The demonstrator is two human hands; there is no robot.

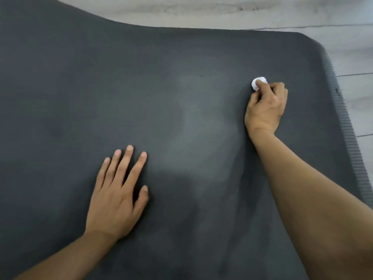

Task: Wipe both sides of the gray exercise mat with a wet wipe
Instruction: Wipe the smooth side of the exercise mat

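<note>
A dark gray exercise mat [161, 98] fills nearly the whole frame, lying flat on a pale wood-look floor [302, 13] that shows only along the top edge and down the right side. The mat's rounded corner sits at the upper right of the frame, where a ribbed edge [341, 122] runs down the right-hand border.

At right of centre, the person's right hand [265, 108] reaches across the mat with its fingers curled around a small balled-up white wet wipe [257, 82], pressing it against the mat surface not far from that ribbed edge (only a little of the wipe pokes out past the fingertips). The bare right forearm stretches in from the lower right corner of the frame.

In the lower left of the frame, the left hand [119, 195] lies palm-down on the mat, fingers straight and slightly spread, thumb set out to the side, holding nothing. The two hands are well apart.

A paler, hazy patch [201, 122] shows on the mat's centre, between the hands.
</note>
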